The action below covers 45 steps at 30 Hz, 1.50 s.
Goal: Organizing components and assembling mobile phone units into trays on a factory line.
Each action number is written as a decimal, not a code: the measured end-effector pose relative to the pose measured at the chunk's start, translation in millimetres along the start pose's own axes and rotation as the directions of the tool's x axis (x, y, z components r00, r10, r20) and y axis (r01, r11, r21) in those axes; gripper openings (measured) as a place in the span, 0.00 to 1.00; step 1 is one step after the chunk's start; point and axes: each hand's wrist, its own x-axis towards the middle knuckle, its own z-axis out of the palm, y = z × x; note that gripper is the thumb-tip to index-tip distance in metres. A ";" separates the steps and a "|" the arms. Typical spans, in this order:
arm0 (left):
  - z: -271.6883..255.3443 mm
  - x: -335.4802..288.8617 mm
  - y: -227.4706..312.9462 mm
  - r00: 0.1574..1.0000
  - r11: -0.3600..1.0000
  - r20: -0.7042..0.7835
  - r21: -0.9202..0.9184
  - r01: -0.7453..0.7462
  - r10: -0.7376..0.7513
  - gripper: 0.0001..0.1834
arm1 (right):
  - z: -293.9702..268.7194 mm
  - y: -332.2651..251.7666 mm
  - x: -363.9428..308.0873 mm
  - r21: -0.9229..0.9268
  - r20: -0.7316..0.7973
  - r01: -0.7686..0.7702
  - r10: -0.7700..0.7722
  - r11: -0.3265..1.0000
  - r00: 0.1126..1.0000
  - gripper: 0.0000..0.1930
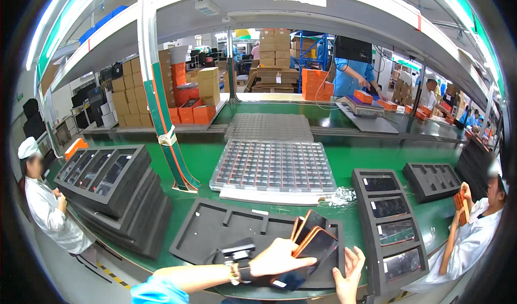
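My left hand reaches in from the lower left, wrapped round a fanned bunch of dark flat phones with orange edges. They are tilted over a black foam tray with wide recesses. Below the fingers another dark phone shows, partly covered by the hand. My right hand stands by the tray's right edge, fingers apart and curved, holding nothing. Beside my left wrist, a dark object with a pale strip lies in the tray; its kind is unclear.
Right of the tray, a long foam tray holds several phones; another foam tray lies beyond. Foam trays are stacked at left. A clear compartmented plastic tray lies ahead, near a green post. Co-workers sit at both sides.
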 end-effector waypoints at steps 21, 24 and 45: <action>-87.0 -2.4 -76.9 0.700 0.580 0.180 0.440 -0.686 0.691 0.34 | 81.9 -52.4 58.9 -0.447 0.394 0.285 -0.100 0.848 0.914 0.20; -95.8 -14.9 -68.0 0.885 0.782 0.144 0.422 -0.459 0.442 0.35 | 100.4 -16.8 81.9 -0.200 0.378 0.032 0.048 0.979 0.924 0.22; -81.0 -21.1 -101.3 0.892 0.806 -0.056 0.455 -0.378 0.449 0.28 | 181.6 -27.4 186.2 -0.399 0.572 0.413 -0.130 0.819 0.810 0.12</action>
